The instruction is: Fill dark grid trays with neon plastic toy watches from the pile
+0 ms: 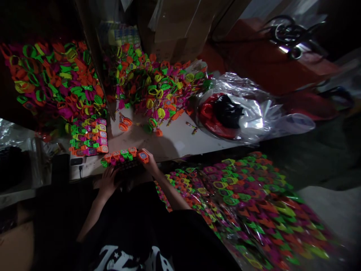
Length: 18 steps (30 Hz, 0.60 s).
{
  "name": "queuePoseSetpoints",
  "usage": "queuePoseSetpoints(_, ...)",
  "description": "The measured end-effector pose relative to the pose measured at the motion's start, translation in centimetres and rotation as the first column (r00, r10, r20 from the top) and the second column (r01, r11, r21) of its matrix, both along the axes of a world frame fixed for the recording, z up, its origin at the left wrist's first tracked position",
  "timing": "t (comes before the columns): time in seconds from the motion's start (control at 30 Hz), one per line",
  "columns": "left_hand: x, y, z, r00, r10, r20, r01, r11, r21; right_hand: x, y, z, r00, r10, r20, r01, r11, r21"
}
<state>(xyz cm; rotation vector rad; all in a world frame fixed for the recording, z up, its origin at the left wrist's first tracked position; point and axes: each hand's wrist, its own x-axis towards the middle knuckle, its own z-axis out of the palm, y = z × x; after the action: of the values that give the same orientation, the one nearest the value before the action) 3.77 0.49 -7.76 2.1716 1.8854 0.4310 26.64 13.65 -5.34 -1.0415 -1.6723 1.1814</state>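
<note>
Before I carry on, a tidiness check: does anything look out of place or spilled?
Slightly: some orange pieces and thin bits lie loose on the tabletop, apart from the heaped watches, like strays. The bits are too small to identify.

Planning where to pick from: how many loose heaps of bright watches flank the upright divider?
2: the left heap, behind the stacked watches, and the right heap, in front of the cardboard box. Others may be hidden in the dark.
</note>
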Motion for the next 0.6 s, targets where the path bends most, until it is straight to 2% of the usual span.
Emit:
queuePoseSetpoints(0.3, 0.1, 0.3, 0.8, 1.0, -0.018, 0.022, 0.018, 1.0, 0.003, -1.0, 0.9, 0.7, 0.954, -0.024, 0.298, 0.015, 0.999, 0.032)
queuePoseSetpoints(0.43, 0.3, 0.2, 1.0, 1.0, -0.01, 0.017, 0.01, 1.0, -0.016, -1.8, 1.1, 0.1, 0.926, -0.05, 0.374, 0.033, 0.998, 0.052)
queuePoseSetpoints(0.5, 0.6, 0.2, 2.1, 1.0, 0.005, 0.02, -0.003, 0.998, -0.064, -2.0, 1.1, -0.4, 0.92, -0.044, 0.389, 0.018, 0.997, 0.069)
queuePoseSetpoints(0.53, 0.9, 0.3, 3.2, 0.999, 0.014, 0.031, -0.011, 0.995, -0.102, -2.0, 1.1, -0.6, 0.916, -0.032, 0.4, 0.003, 0.997, 0.073)
queuePoseSetpoints(0.6, 1.6, 0.5, 6.8, 0.995, 0.024, 0.097, -0.004, 0.981, -0.194, -1.7, 1.2, -0.7, 0.907, 0.018, 0.42, -0.053, 0.996, 0.073)
